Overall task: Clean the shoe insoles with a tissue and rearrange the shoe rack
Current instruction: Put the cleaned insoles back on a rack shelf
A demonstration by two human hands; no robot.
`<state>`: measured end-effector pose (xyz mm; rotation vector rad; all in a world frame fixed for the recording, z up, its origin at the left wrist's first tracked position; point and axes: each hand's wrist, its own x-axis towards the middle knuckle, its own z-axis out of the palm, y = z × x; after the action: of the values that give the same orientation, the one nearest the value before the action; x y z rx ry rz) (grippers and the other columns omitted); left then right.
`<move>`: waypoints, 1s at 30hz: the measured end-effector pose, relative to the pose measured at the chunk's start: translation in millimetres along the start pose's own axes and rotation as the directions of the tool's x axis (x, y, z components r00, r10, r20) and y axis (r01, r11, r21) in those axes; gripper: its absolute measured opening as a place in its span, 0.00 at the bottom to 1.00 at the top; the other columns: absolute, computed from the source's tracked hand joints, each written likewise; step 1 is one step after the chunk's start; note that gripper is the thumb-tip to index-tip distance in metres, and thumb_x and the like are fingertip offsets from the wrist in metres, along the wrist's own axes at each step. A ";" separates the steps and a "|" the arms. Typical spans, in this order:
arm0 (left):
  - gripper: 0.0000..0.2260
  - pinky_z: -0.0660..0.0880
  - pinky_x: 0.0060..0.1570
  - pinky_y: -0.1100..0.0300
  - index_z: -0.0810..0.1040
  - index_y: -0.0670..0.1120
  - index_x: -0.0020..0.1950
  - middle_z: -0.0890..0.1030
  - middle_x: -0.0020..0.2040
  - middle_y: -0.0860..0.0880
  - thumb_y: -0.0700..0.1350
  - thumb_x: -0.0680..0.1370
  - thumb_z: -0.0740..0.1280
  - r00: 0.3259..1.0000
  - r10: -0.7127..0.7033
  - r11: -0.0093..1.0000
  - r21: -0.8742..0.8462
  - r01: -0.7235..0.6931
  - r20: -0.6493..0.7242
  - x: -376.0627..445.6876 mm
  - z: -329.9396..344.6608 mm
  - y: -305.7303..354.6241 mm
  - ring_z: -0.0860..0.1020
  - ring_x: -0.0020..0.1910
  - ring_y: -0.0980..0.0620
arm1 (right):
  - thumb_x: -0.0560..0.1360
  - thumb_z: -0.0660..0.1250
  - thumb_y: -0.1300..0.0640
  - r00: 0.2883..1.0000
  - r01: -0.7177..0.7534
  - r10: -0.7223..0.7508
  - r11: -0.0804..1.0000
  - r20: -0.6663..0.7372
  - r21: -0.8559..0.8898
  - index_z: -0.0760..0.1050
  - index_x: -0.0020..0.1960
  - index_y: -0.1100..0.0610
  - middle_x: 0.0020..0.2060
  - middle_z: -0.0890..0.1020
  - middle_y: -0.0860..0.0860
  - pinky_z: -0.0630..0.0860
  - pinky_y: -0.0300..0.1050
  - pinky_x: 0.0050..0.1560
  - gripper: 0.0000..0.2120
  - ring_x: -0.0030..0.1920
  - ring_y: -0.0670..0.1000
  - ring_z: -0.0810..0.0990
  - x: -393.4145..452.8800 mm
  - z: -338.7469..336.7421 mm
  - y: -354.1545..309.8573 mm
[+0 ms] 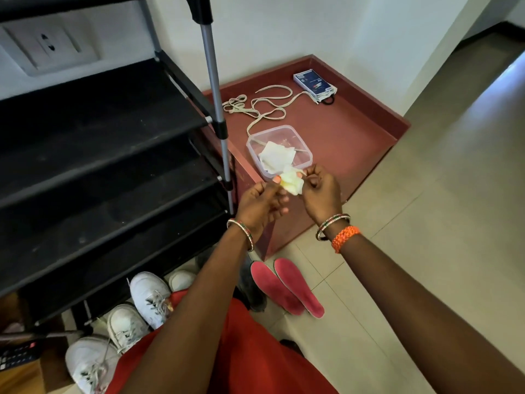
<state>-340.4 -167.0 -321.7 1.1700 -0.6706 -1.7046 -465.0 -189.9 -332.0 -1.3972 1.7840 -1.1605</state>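
Both hands, left hand [262, 199] and right hand [321, 191], pinch one crumpled tissue [291, 183] between fingertips.

open floor [426, 251] on right, shoe rack [99, 155] blocks left, insoles [287, 285] below

Insoles [287, 287], shoes [150, 298] on floor [426, 251]
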 end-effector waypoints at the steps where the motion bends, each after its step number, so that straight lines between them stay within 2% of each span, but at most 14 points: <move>1: 0.07 0.77 0.31 0.65 0.74 0.45 0.42 0.80 0.35 0.51 0.44 0.79 0.64 1.000 0.009 0.999 -0.032 -0.009 -0.021 3.9 -2.5 2.4 0.79 0.32 0.58 | 0.74 0.63 0.67 0.998 -0.009 0.008 1.000 -0.055 -0.026 0.74 0.44 0.62 0.32 0.77 0.49 0.69 0.41 0.35 0.03 0.32 0.44 0.75 4.8 1.6 2.8; 4: 0.07 0.78 0.32 0.64 0.72 0.45 0.40 0.81 0.34 0.50 0.39 0.77 0.65 0.998 0.045 0.997 -0.058 -0.048 -0.051 14.5 -12.0 12.0 0.80 0.31 0.58 | 0.75 0.61 0.67 0.991 -0.049 0.031 0.989 -0.133 -0.139 0.72 0.48 0.67 0.39 0.80 0.58 0.66 0.46 0.37 0.04 0.41 0.57 0.77 19.4 4.3 20.8; 6: 0.08 0.78 0.31 0.64 0.71 0.45 0.40 0.80 0.34 0.49 0.35 0.77 0.65 0.995 0.071 0.997 -0.003 -0.071 -0.075 20.1 -18.6 16.4 0.79 0.30 0.57 | 0.77 0.60 0.64 0.993 -0.083 0.058 0.962 -0.104 -0.260 0.71 0.50 0.67 0.46 0.80 0.63 0.67 0.49 0.39 0.06 0.46 0.62 0.78 26.5 8.3 32.6; 9: 0.09 0.77 0.28 0.65 0.71 0.45 0.41 0.77 0.38 0.46 0.33 0.76 0.64 0.984 0.107 0.988 0.128 -0.089 -0.140 27.2 -24.6 14.6 0.77 0.32 0.55 | 0.77 0.60 0.60 0.998 -0.039 0.056 0.881 0.022 -0.471 0.73 0.53 0.66 0.52 0.78 0.64 0.65 0.50 0.52 0.10 0.55 0.63 0.73 32.7 18.8 40.0; 11: 0.09 0.76 0.27 0.65 0.72 0.46 0.42 0.76 0.39 0.46 0.32 0.77 0.64 0.980 0.119 0.974 0.210 -0.084 -0.161 31.0 -26.2 11.9 0.76 0.34 0.55 | 0.76 0.61 0.59 0.999 -0.025 0.046 0.841 0.026 -0.541 0.75 0.52 0.64 0.53 0.77 0.62 0.65 0.51 0.56 0.10 0.57 0.63 0.71 35.3 26.0 40.7; 15: 0.09 0.76 0.27 0.66 0.72 0.47 0.42 0.76 0.39 0.48 0.33 0.77 0.63 0.978 0.138 0.956 0.279 -0.090 -0.158 35.6 -26.1 14.8 0.75 0.35 0.56 | 0.74 0.63 0.62 0.995 -0.102 0.084 0.896 -0.059 -0.432 0.76 0.48 0.61 0.48 0.82 0.60 0.70 0.50 0.46 0.05 0.51 0.62 0.77 36.3 33.5 40.7; 19: 0.10 0.76 0.27 0.66 0.73 0.47 0.42 0.78 0.39 0.49 0.33 0.77 0.62 0.977 0.127 0.953 0.294 -0.073 -0.170 36.1 -28.6 14.0 0.75 0.35 0.56 | 0.74 0.65 0.57 0.996 -0.061 0.004 0.770 -0.092 -0.634 0.73 0.52 0.58 0.52 0.80 0.56 0.65 0.51 0.54 0.08 0.57 0.59 0.72 37.7 30.1 46.1; 21: 0.10 0.75 0.27 0.66 0.73 0.47 0.42 0.78 0.39 0.50 0.33 0.78 0.62 0.978 0.120 0.950 0.307 -0.064 -0.168 35.2 -29.1 11.4 0.75 0.34 0.57 | 0.74 0.65 0.56 0.997 -0.057 0.002 0.733 -0.082 -0.678 0.72 0.54 0.57 0.54 0.79 0.55 0.65 0.52 0.56 0.10 0.58 0.59 0.72 41.3 29.4 46.0; 23: 0.10 0.75 0.27 0.66 0.73 0.47 0.42 0.78 0.39 0.50 0.34 0.78 0.62 0.979 0.122 0.946 0.319 -0.064 -0.166 34.3 -29.5 10.0 0.75 0.33 0.57 | 0.74 0.62 0.59 1.000 -0.019 -0.001 0.745 -0.029 -0.667 0.73 0.52 0.57 0.51 0.80 0.55 0.65 0.52 0.55 0.07 0.56 0.59 0.74 43.4 31.9 44.3; 25: 0.10 0.75 0.27 0.65 0.73 0.47 0.41 0.78 0.38 0.51 0.34 0.78 0.62 0.977 0.133 0.941 0.331 -0.072 -0.166 33.5 -29.9 9.9 0.76 0.31 0.60 | 0.74 0.60 0.63 1.000 0.020 -0.006 0.767 0.024 -0.642 0.74 0.51 0.57 0.51 0.80 0.56 0.65 0.52 0.55 0.09 0.56 0.59 0.74 42.3 34.6 41.7; 27: 0.10 0.75 0.27 0.65 0.73 0.47 0.41 0.78 0.38 0.51 0.34 0.78 0.62 0.974 0.150 0.937 0.340 -0.085 -0.171 32.3 -31.0 10.3 0.76 0.29 0.61 | 0.74 0.59 0.64 0.999 0.025 0.007 0.764 0.047 -0.645 0.75 0.55 0.57 0.53 0.78 0.57 0.64 0.52 0.57 0.12 0.58 0.60 0.72 38.3 34.4 40.1; 30: 0.10 0.75 0.31 0.62 0.73 0.47 0.41 0.79 0.38 0.52 0.34 0.78 0.61 0.970 0.160 0.930 0.357 -0.086 -0.183 28.6 -34.1 11.2 0.75 0.32 0.58 | 0.74 0.59 0.62 0.997 0.046 0.001 0.762 0.073 -0.646 0.76 0.59 0.56 0.54 0.76 0.57 0.62 0.53 0.58 0.15 0.60 0.59 0.70 31.3 31.4 42.5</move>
<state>-308.1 -195.4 -337.6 1.4956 -0.9173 -1.3656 -466.0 -225.6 -382.0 -1.8092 2.2370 -0.4798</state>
